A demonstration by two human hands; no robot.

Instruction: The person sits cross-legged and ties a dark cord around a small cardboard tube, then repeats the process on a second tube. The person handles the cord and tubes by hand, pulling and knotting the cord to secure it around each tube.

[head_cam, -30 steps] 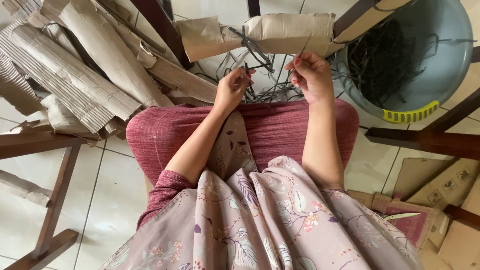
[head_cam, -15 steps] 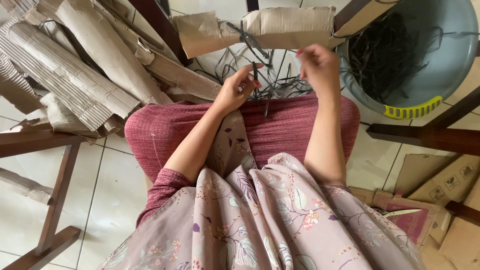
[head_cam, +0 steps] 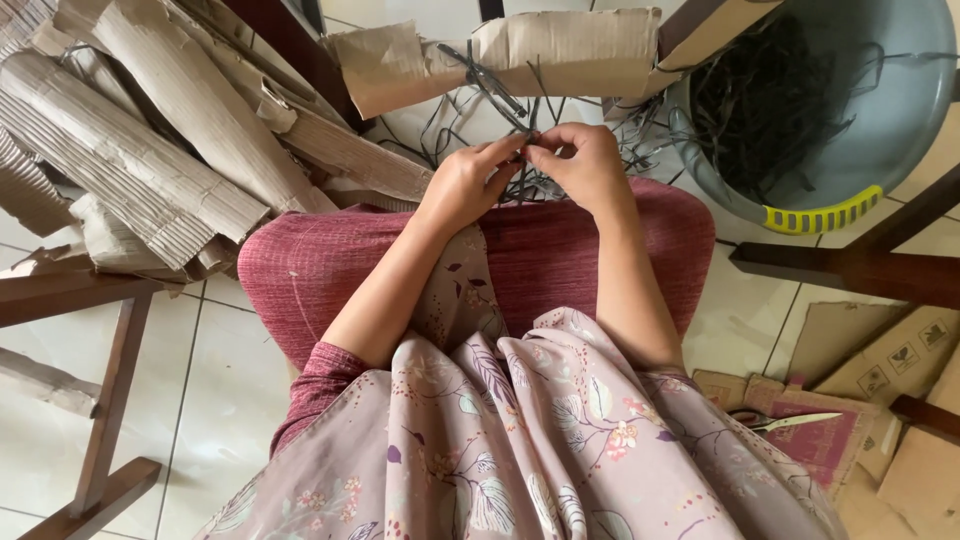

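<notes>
My left hand [head_cam: 468, 185] and my right hand [head_cam: 585, 165] meet fingertip to fingertip above my knees, both pinching thin dark strips [head_cam: 500, 95] that run up from my fingers toward a torn piece of cardboard [head_cam: 560, 50]. More loose dark strips [head_cam: 455, 125] lie tangled on the tiled floor just beyond my knees. I sit with a dark red skirt [head_cam: 330, 260] over my lap and a flowered cloth below it.
A grey-blue basin [head_cam: 890, 130] with a yellow handle grip holds several dark strips at the upper right. Rolled corrugated cardboard [head_cam: 150, 150] is piled at the upper left. Wooden furniture legs [head_cam: 110, 420] stand left and right. Scissors [head_cam: 785, 420] lie on flat cardboard at the lower right.
My hands, apart a second ago, have come together at the middle. Both now pinch the same dark strips.
</notes>
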